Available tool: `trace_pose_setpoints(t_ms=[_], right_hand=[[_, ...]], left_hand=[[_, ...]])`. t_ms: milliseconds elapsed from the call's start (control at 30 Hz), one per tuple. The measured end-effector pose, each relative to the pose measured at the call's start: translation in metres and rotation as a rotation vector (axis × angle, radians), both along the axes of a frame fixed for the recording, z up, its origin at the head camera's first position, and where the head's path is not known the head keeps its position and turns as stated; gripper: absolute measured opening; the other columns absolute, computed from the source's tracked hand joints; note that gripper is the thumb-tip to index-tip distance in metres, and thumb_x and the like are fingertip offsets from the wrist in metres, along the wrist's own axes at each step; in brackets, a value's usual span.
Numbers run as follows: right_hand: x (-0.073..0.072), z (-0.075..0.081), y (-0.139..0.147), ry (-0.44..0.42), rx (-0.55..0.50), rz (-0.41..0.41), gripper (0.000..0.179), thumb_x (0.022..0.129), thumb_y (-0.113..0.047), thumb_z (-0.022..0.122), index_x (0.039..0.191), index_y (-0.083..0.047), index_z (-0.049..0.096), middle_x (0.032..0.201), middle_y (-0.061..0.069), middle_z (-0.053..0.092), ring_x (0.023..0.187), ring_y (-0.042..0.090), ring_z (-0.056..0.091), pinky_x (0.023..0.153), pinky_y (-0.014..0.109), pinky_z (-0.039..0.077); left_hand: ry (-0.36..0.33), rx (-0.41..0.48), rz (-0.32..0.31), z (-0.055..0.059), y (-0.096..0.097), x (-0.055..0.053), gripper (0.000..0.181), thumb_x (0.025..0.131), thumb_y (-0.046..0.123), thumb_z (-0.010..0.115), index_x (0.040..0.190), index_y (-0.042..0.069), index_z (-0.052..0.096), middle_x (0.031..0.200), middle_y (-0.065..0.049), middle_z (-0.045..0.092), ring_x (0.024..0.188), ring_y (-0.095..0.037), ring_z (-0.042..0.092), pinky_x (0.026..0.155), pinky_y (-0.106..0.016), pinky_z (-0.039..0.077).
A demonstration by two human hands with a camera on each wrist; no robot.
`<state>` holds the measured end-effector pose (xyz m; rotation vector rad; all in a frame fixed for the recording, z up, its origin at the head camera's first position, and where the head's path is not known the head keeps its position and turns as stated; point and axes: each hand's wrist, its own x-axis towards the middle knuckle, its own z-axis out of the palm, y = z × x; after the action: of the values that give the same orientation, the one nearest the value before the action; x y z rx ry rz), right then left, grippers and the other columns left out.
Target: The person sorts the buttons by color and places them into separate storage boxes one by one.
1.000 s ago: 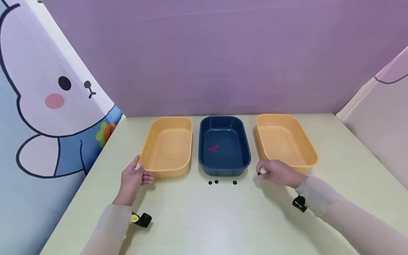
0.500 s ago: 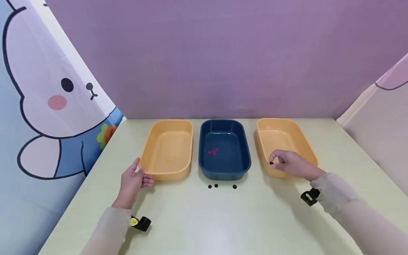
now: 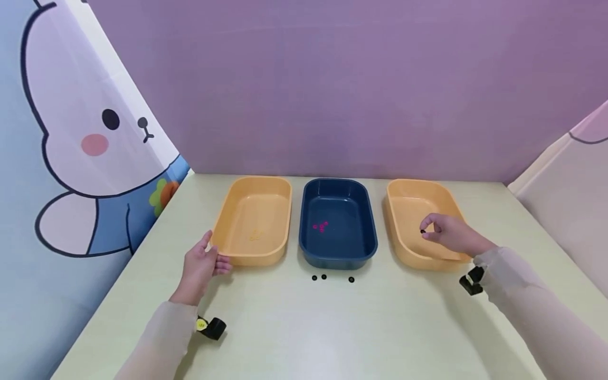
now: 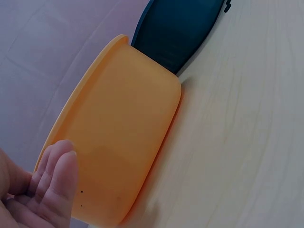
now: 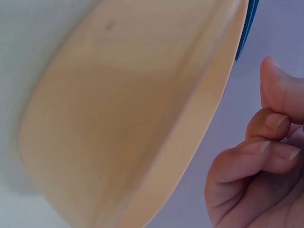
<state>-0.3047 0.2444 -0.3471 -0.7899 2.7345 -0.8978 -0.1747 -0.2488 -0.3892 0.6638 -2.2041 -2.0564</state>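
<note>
My right hand [image 3: 448, 232] pinches a small black ring [image 3: 423, 231] between thumb and fingertips, above the inside of the right yellow tray [image 3: 410, 258]. In the right wrist view its fingers [image 5: 242, 164] are curled beyond the tray's rim; the ring does not show there. My left hand [image 3: 199, 269] touches the near left corner of the left yellow tray [image 3: 252, 260], fingers loosely extended along its outer wall. Several small yellow rings [image 3: 255, 235] lie in that tray. Between the two stands a dark blue tray [image 3: 338, 263] with several pink rings [image 3: 321, 227] in it.
Three black pieces lie on the table [image 3: 304, 327] in front of the blue tray: a pair of rings [image 3: 319, 277] on the left and a single ring [image 3: 351, 279] on the right. A purple backdrop [image 3: 332, 89] rises behind the trays.
My right hand has moved right and forward with the black ring, from the table in front of the trays to over the right yellow tray. The left hand stays at its tray.
</note>
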Motion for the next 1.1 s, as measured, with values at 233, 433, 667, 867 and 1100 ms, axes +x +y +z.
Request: trace_pose_setpoints(t_ms=[233, 433, 667, 867, 1100], right_hand=[[-0.018, 0.004, -0.001, -0.026, -0.023, -0.004, 0.010, 0.088, 0.002, 0.064, 0.095, 0.006, 0.057, 0.062, -0.002, 0.039, 0.056, 0.010, 0.036, 0.053, 0.024, 0.033], [-0.032, 0.006, 0.003, -0.129, -0.049, -0.047, 0.016, 0.091, 0.000, 0.060, 0.102, 0.010, 0.055, 0.067, 0.000, 0.040, 0.061, 0.013, 0.038, 0.056, 0.026, 0.034], [-0.048, 0.009, 0.006, -0.062, 0.004, -0.011, 0.013, 0.093, -0.003, 0.059, 0.102, 0.006, 0.056, 0.067, 0.001, 0.040, 0.059, 0.013, 0.036, 0.057, 0.027, 0.033], [-0.061, 0.013, -0.001, 0.143, 0.115, 0.052, 0.010, 0.091, -0.002, 0.063, 0.097, 0.002, 0.058, 0.062, -0.001, 0.042, 0.055, 0.013, 0.037, 0.056, 0.029, 0.034], [-0.072, 0.009, -0.011, 0.261, 0.230, 0.079, 0.009, 0.087, -0.003, 0.067, 0.093, -0.001, 0.061, 0.072, 0.004, 0.061, 0.063, 0.019, 0.048, 0.063, 0.040, 0.044]], left_hand=[[0.004, 0.006, 0.003, -0.001, -0.001, 0.001, 0.057, 0.104, 0.008, 0.031, 0.155, 0.013, 0.005, 0.068, 0.001, 0.063, 0.054, -0.007, 0.061, 0.058, -0.020, 0.055], [0.006, 0.015, 0.011, -0.003, 0.001, 0.001, 0.057, 0.104, 0.007, 0.031, 0.154, 0.012, 0.005, 0.066, 0.001, 0.062, 0.052, -0.007, 0.060, 0.055, -0.019, 0.054], [0.012, 0.000, 0.005, -0.004, 0.002, 0.001, 0.056, 0.104, 0.007, 0.031, 0.154, 0.010, 0.006, 0.067, -0.001, 0.062, 0.053, -0.008, 0.060, 0.055, -0.020, 0.055], [0.027, 0.000, 0.010, -0.001, 0.001, 0.001, 0.056, 0.104, 0.008, 0.031, 0.154, 0.011, 0.007, 0.067, 0.000, 0.062, 0.052, -0.007, 0.060, 0.055, -0.020, 0.055], [0.025, -0.001, 0.015, 0.000, 0.002, 0.000, 0.056, 0.104, 0.007, 0.031, 0.154, 0.010, 0.007, 0.065, 0.001, 0.063, 0.052, -0.007, 0.060, 0.055, -0.019, 0.054]])
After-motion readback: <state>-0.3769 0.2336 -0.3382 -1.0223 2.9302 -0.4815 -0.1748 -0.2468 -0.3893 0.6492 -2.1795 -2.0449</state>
